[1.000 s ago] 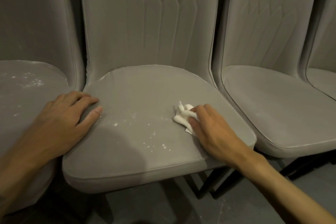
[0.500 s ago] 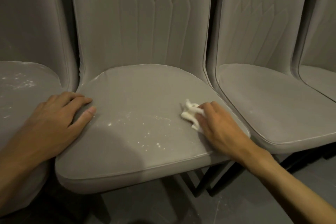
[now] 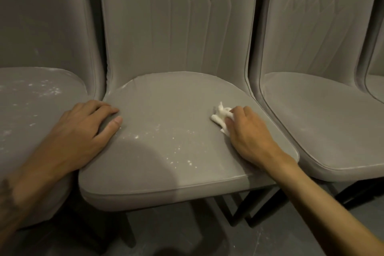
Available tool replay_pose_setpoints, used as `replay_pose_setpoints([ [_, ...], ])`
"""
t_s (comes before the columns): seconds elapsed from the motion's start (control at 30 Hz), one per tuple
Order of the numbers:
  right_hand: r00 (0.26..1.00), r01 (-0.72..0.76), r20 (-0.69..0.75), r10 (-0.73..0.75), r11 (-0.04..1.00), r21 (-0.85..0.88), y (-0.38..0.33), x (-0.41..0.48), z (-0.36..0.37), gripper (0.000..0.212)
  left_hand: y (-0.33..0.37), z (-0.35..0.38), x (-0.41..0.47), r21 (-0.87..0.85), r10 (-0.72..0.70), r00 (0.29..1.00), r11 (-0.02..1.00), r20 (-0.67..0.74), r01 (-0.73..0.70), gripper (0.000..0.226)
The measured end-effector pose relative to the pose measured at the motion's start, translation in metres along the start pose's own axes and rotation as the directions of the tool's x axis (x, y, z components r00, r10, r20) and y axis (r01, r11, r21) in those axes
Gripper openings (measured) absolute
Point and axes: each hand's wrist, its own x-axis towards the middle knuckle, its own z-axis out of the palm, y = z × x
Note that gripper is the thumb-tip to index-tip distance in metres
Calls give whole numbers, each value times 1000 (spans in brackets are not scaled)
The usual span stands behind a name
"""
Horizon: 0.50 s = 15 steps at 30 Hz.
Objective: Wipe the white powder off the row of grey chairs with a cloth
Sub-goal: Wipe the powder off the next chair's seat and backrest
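A row of grey upholstered chairs fills the view. The middle chair seat (image 3: 166, 102) carries scattered white powder specks (image 3: 178, 151) across its front half. My right hand (image 3: 251, 135) grips a crumpled white cloth (image 3: 221, 115) and presses it onto the right side of that seat. My left hand (image 3: 83, 135) rests flat with spread fingers on the seat's left edge, bridging the gap to the left chair. The left chair seat (image 3: 31, 110) shows more white powder (image 3: 47, 89) near its back.
The right chair seat (image 3: 324, 122) looks nearly free of powder; a further chair (image 3: 377, 87) shows at the far right edge. Black chair legs (image 3: 249, 210) stand below on a grey floor (image 3: 207, 239) with faint powder marks.
My right hand and the cloth have slid a little to the right and back across the middle seat. My left hand has stayed on the seat's left edge.
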Motion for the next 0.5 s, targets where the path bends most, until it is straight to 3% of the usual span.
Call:
replay_pose_setpoints([
  [0.13, 949, 301, 53, -310, 944, 132, -62, -30, 4, 19, -1, 1, 0, 11, 9, 1000, 1000, -13, -9, 57],
  [0.2, 915, 377, 79, -395, 910, 173, -73, -40, -4, 20, -2, 2, 0, 3, 16, 1000, 1000, -20, -16, 56],
  [0.3, 936, 340, 56, -348, 933, 120, -47, -13, 0, 28, -4, 1, -1, -4, 13, 1000, 1000, -22, -13, 56],
  [0.4, 986, 127, 102, -129, 991, 29, -23, 30, 11, 29, -5, 1, -2, -12, 25, 999, 1000, -24, -25, 55],
  [0.5, 976, 192, 90, -199, 978, 83, -57, 27, 25, 23, -6, 1, -2, -34, 47, 998, 998, -39, -49, 54],
])
